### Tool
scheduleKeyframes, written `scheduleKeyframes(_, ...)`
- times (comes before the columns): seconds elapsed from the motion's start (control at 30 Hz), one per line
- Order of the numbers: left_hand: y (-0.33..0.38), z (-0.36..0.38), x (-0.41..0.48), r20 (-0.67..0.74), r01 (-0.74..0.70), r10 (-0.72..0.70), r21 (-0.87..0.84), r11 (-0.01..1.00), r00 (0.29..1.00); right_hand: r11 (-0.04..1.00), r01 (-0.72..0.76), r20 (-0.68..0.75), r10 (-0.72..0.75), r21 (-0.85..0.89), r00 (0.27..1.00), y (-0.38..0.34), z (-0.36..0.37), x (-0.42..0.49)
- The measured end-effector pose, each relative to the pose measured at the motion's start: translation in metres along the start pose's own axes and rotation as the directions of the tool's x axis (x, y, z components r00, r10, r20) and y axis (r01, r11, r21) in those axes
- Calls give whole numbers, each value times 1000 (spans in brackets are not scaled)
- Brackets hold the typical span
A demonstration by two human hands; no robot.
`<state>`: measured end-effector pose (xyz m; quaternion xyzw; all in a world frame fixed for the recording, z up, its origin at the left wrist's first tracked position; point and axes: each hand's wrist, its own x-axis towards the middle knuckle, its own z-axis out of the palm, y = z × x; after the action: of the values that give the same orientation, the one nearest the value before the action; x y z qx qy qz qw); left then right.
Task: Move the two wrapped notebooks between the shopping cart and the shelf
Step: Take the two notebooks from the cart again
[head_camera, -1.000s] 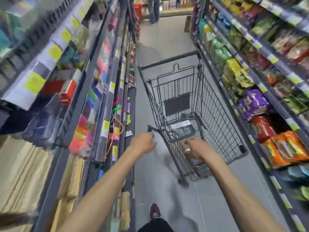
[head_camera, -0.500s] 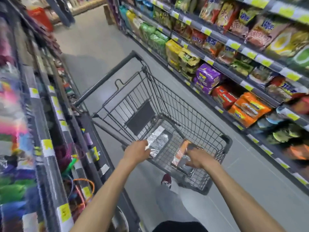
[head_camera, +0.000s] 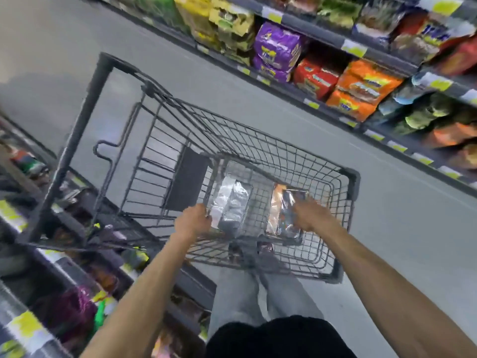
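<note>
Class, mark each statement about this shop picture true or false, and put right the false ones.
1. Both notebooks lie inside the dark grey wire shopping cart. True.
2. The left hand grips the orange plastic-wrapped notebook. False: it grips the silvery plastic-wrapped notebook; the right hand grips the orange one.
3. Purple snack packets sit on the shelf beyond the cart. True.
4. The cart is piled with snack packets. False: only the two notebooks show in it.
</note>
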<state>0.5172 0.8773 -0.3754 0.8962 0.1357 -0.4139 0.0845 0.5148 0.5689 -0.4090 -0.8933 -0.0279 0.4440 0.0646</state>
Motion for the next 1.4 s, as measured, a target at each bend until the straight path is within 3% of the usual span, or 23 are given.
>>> scheduleKeyframes(0.13,-1,8,42,99,-6,2,40,999,995,979,-96,53,88,179,995,11,26,23)
scheduleKeyframes(0.37,-20,37,112,197,3,-12,47,999,980,890,-331,187,284,313,940,29,80,52)
scheduleKeyframes(0.57,-39,56,151,243,74,-72,1,997,967,876,-429,164,400,219,902,17,120,82)
scheduleKeyframes(0.7,-33,74,162,279,126,-102,-68,990,955,799,-505,199,464,326,863,13,137,96)
scheduleKeyframes(1.0,-29,108,176,292,205,-153,-156,966,944,628,-554,262,500,547,826,18,159,120)
scheduleKeyframes(1.2,-23,124,183,275,252,-204,-154,955,940,543,-578,217,587,610,780,14,168,132)
scheduleKeyframes(1.4,-43,136,196,247,261,-210,-194,946,946,544,-585,204,604,602,771,21,177,139)
